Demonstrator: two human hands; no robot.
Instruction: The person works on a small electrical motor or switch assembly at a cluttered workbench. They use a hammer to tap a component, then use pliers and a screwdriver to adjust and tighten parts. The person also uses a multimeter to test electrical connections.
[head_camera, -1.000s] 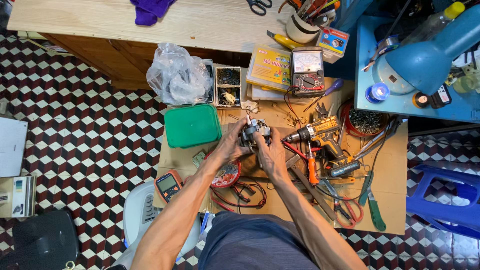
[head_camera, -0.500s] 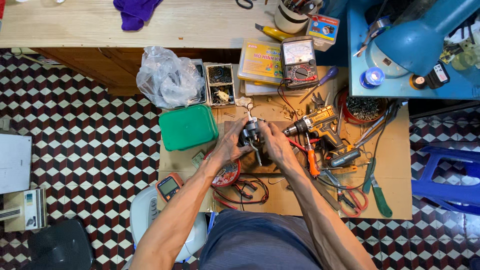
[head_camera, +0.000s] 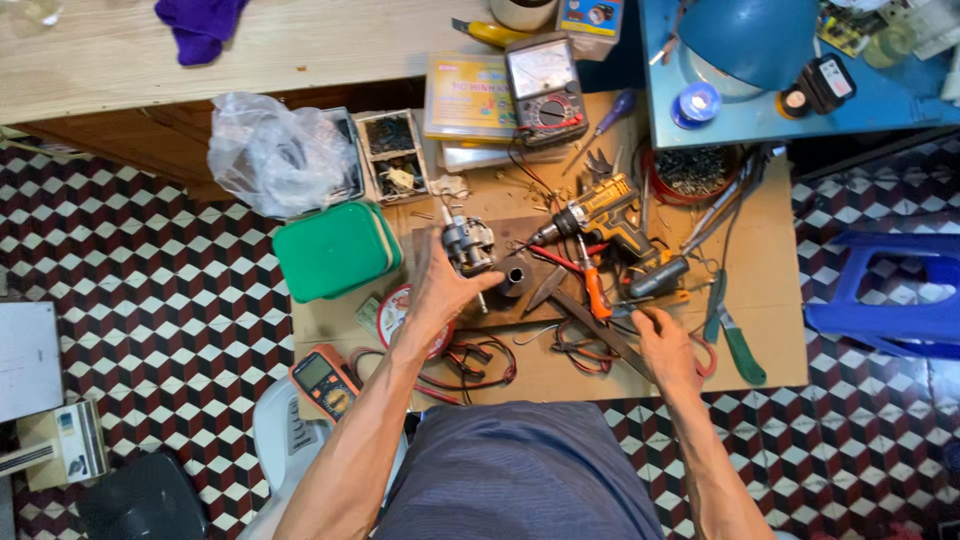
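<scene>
Small grey motor (head_camera: 467, 243), clamped in left hand (head_camera: 440, 290) fingers, right hand (head_camera: 665, 345) fingers curled among tools

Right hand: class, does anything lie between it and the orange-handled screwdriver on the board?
Nothing solid blocks it. The right hand rests just below-right of the orange-handled screwdriver; only a dark metal bar and loose red wires lie flat between them.
</scene>
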